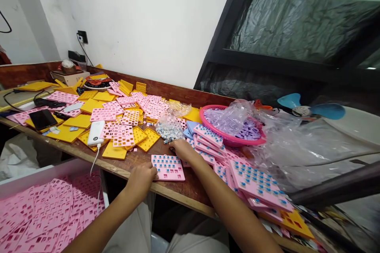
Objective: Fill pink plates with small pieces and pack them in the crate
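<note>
A pink keyboard plate (168, 167) lies on the table before me, its upper rows filled with small blue-and-white key switches and several lower holes bare. Its left edge is gripped by my left hand (141, 177), fingers closed on it. Beyond the plate, my right hand (180, 149) is at the near side of a pile of loose key switches (170, 128) on a clear bag. The right fingers are bent together, and whatever is between them is hidden. To the right stand stacked pink plates (257, 182) fitted with blue switches.
Yellow blocks (114, 151) and bare pink plates (123, 136) cover the left of the table, with a white power bank (95, 133) and phone (42, 119). A pink basket (204, 120) holds purple pieces. Below left, a white bin (103, 194) holds pink plates. A fan (301, 110) stands right.
</note>
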The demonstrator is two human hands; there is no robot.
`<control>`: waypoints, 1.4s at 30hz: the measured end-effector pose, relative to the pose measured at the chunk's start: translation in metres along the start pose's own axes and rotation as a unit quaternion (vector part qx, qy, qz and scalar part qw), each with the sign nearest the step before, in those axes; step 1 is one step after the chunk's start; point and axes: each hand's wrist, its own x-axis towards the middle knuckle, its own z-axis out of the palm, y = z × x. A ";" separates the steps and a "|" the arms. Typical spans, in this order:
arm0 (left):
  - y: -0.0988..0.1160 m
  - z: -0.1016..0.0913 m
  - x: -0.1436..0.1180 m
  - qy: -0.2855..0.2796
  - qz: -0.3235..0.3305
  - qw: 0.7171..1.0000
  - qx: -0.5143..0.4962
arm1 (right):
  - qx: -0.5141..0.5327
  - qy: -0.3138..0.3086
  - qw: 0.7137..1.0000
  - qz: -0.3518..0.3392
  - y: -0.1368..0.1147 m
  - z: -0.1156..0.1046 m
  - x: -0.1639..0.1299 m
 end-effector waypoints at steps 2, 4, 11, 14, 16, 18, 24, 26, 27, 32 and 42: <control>-0.009 0.005 -0.006 0.046 -0.007 0.997 -0.066 | 0.003 0.002 1.000 -0.003 -0.003 -0.003 -0.002; -0.015 0.010 -0.010 0.084 -0.007 0.990 -0.113 | 0.025 0.021 0.999 -0.007 -0.005 -0.008 -0.010; -0.016 0.007 -0.010 0.068 0.004 0.982 -0.174 | 0.297 0.110 0.948 0.034 -0.015 -0.020 -0.065; -0.018 0.000 -0.005 0.043 0.034 0.977 -0.207 | 0.349 0.115 0.929 0.039 -0.019 -0.015 -0.083; -0.022 -0.004 0.004 0.022 0.051 0.973 -0.226 | 0.356 0.103 0.928 0.037 -0.020 -0.012 -0.088; -0.028 -0.010 0.021 0.031 0.047 0.972 -0.228 | 0.364 0.093 0.926 0.039 -0.020 -0.011 -0.089; -0.041 -0.020 0.111 0.108 0.075 0.980 -0.151 | 0.376 0.103 0.920 0.045 -0.017 -0.011 -0.089; -0.040 -0.016 0.141 0.063 0.098 0.986 -0.116 | 0.379 0.109 0.918 0.044 -0.016 -0.011 -0.091; -0.040 -0.013 0.153 0.040 0.100 0.989 -0.101 | 0.377 0.110 0.919 0.042 -0.015 -0.011 -0.092; -0.037 0.008 0.181 -0.013 0.086 0.992 -0.088 | 0.359 0.102 0.926 0.052 -0.015 -0.013 -0.092; -0.040 0.005 0.169 -0.058 0.102 0.990 -0.077 | 0.315 0.110 0.943 -0.010 -0.015 -0.016 -0.093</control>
